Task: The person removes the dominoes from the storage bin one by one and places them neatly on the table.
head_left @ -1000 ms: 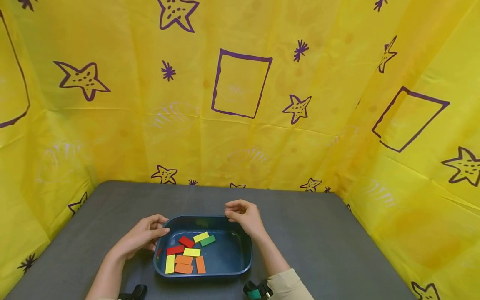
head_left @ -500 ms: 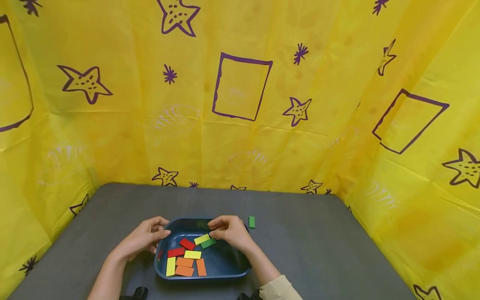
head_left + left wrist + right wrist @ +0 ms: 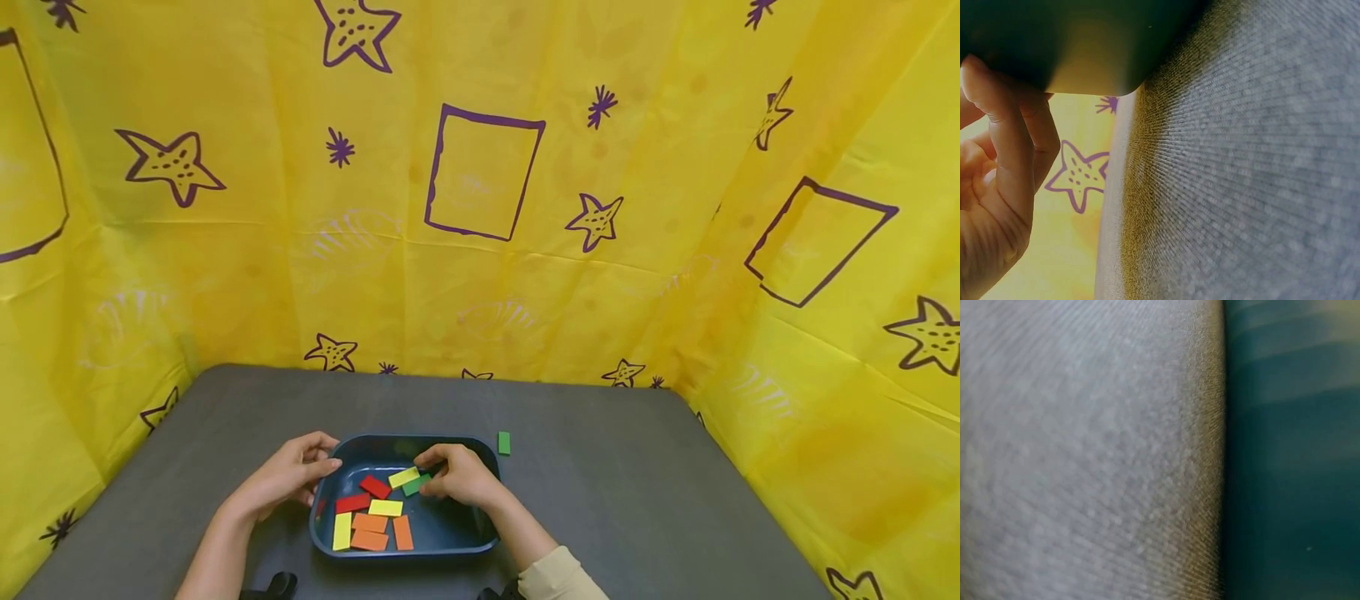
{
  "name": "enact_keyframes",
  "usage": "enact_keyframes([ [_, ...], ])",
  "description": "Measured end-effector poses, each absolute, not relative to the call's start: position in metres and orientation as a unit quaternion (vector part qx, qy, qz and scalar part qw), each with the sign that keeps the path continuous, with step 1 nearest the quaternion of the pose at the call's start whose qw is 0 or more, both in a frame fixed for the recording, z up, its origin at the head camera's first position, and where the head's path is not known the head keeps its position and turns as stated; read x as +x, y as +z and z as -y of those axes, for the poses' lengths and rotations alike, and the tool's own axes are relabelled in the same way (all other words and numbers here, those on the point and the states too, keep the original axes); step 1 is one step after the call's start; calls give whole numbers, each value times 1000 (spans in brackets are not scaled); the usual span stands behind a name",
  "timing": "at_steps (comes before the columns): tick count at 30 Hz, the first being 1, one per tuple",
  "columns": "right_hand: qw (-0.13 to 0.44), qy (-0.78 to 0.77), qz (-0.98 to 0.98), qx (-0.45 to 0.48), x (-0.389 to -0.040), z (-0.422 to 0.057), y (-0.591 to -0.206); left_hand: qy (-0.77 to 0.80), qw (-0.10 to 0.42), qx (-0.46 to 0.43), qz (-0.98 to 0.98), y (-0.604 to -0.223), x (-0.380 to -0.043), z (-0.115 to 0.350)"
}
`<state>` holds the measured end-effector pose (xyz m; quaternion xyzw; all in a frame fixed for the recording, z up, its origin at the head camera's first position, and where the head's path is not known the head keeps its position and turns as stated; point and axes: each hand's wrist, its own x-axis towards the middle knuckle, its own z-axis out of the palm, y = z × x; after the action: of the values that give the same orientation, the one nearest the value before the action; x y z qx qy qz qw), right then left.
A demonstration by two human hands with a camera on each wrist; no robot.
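Observation:
A dark blue rectangular tray (image 3: pixel 450 551) on the grey table holds several small flat blocks. My left hand (image 3: pixel 291 473) grips its left rim, the thumb over the edge; in the left wrist view, the fingers of this left hand (image 3: pixel 1007 144) lie against the tray's outer wall (image 3: pixel 1091 56). Inside the tray, my right hand (image 3: pixel 461 477) pinches the right end of a green block (image 3: pixel 413 486), partly covering it. A yellow block (image 3: pixel 404 477) lies right beside that one. In the right wrist view only the tray's wall (image 3: pixel 1291 487) and tabletop show, no hand.
Another green block (image 3: pixel 504 443) lies on the table (image 3: pixel 600 483) outside the tray's far right corner. Red blocks (image 3: pixel 352 503), orange blocks (image 3: pixel 370 541) and more yellow blocks (image 3: pixel 386 508) sit in the tray's left half. A yellow patterned cloth (image 3: pixel 480 292) encloses the table.
My right hand has moved from above the tray's far right edge down to the green block inside. The green block outside, formerly out of sight, now shows. My left hand keeps its grip.

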<state>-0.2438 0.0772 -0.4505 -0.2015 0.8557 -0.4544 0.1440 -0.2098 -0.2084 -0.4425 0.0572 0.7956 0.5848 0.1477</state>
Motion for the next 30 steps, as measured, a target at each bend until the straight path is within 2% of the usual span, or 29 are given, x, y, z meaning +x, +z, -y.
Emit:
enact_keyframes([
  [8,160,-415,-875,-190,-241,-80,-451,593,150,70,-788,-444,-210,206],
  [18,138,-372,-890,-223,-239,-77,-452,591,149,70,-790,-443,-211,208],
  [30,137,-357,-893,-236,-239,-75,-450,588,149,66,-792,-442,-210,208],
])
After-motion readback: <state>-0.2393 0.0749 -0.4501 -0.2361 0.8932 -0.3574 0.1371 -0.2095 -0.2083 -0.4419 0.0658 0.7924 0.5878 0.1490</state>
